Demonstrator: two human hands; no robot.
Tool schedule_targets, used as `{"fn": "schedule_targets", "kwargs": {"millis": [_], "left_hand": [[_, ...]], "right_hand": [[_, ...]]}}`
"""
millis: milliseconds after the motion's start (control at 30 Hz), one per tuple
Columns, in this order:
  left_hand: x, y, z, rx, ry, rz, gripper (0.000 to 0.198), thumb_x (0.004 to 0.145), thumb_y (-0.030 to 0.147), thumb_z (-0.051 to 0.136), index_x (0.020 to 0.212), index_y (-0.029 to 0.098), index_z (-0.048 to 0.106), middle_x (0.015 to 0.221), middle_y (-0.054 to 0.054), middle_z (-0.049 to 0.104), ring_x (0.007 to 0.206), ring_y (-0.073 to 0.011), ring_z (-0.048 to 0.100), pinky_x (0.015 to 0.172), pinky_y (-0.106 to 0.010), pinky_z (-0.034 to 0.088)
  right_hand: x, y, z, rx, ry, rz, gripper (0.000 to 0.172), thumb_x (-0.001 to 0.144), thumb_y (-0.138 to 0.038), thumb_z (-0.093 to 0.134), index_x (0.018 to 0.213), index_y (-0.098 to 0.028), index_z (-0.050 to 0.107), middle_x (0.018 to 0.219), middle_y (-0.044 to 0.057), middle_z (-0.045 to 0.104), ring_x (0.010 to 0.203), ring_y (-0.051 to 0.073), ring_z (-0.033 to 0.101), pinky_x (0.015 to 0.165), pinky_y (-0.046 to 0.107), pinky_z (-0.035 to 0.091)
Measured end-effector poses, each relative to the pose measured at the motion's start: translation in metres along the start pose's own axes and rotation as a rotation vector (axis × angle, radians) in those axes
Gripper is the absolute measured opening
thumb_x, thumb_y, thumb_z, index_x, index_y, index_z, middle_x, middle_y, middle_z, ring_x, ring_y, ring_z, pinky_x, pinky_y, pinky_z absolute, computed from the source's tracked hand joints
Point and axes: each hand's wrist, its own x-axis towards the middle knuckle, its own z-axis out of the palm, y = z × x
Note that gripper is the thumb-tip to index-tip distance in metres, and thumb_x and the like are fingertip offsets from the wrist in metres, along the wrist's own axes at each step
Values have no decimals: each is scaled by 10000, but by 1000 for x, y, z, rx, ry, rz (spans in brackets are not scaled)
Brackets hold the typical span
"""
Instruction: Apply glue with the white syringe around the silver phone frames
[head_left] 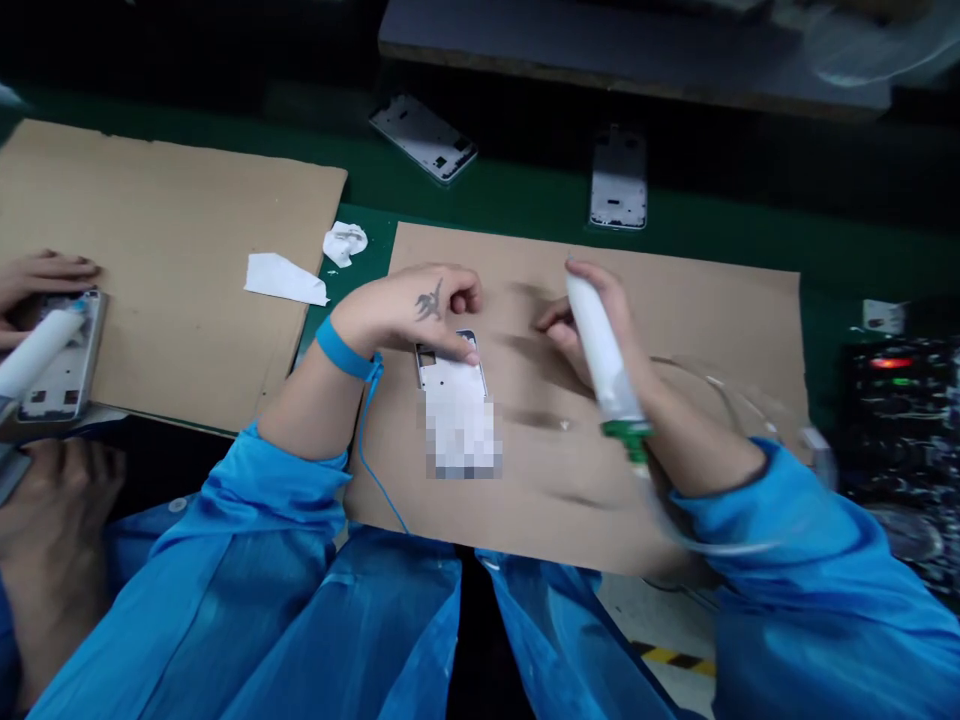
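Observation:
A white phone frame [452, 385] lies on the brown cardboard sheet [697, 310] in front of me. My left hand [412, 308], with a blue wrist strap [341, 350], rests curled over the frame's top end, fingertips pressing on it. My right hand [600, 320] is closed around a white syringe-like dispenser [604, 350] with a green collar [628, 432] and a clear hose [697, 540] trailing off its rear. The dispenser's tip is hidden behind my fingers, a short way right of the frame.
Two more phone frames [424, 137] [619, 182] lie on the green belt beyond. A second cardboard sheet [172, 230] on the left carries white paper scraps [283, 278]. A co-worker's hand [37, 275] there holds another frame [64, 360] and dispenser. A control box [896, 400] stands at right.

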Motion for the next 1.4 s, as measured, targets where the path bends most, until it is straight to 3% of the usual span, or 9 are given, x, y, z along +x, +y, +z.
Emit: {"fn": "schedule_targets", "kwargs": {"millis": [67,167,300,400,500,667,967,1133,1400], "left_hand": [[-1,0,1,78,-15,60,584,672,554,1010,1087,221,769,1148,-85,785,1080,-323,729,921,-392,547],[9,1,13,130,84,128,538,778,618,969,1096,215,806,1160,-118,771,1144,-359,712,1015,-451,535],[22,-1,27,84,203,183,653,919,805,810,1197,214,826,1155,-130,777,1142,-350,715,1045,-468,532],[21,-4,24,66,209,189,824,864,957,758,1179,198,812,1128,-131,776,1094,-346,719,989,-455,538],[18,-2,20,63,175,200,854,844,997,740,1143,200,812,1094,-123,779,1067,-340,724,942,-440,531],[20,3,22,45,137,246,859,852,1017,712,1109,203,804,1070,-105,797,1042,-323,733,934,-427,520],[24,2,27,61,136,249,891,853,1050,665,1088,201,796,1069,-106,794,1017,-310,717,913,-420,499],[25,2,30,70,161,235,908,815,1057,699,1098,201,808,1065,-104,792,1011,-309,722,909,-417,499],[27,1,33,79,178,251,947,826,1083,645,1097,191,810,1052,-112,780,978,-309,719,885,-424,505]], "right_hand": [[1,-1,1,125,83,22,926,906,-970,684,1585,-352,560,895,19,763,717,263,751,666,429,635],[4,-9,3,224,192,110,825,949,-1022,526,1327,-320,737,801,21,718,587,213,659,516,365,540],[6,-25,4,274,178,234,688,936,-957,643,1044,-293,787,687,9,676,518,185,594,458,333,496],[7,-32,5,216,110,209,596,849,-851,856,1022,-284,801,778,28,754,592,184,647,536,336,563],[9,-34,7,135,126,154,564,760,-768,969,979,-271,815,873,52,801,699,197,698,601,332,582],[10,-37,9,149,47,238,590,816,-806,905,977,-248,803,774,33,768,640,196,685,574,334,564],[10,-41,6,62,-35,175,452,804,-641,974,994,-259,825,946,61,837,790,229,740,706,366,595],[9,-43,9,-5,27,234,371,801,-549,957,963,-251,807,926,61,832,768,220,744,691,352,600],[7,-43,11,-42,45,252,398,811,-586,971,981,-269,801,961,70,839,781,244,767,693,381,631]]}}
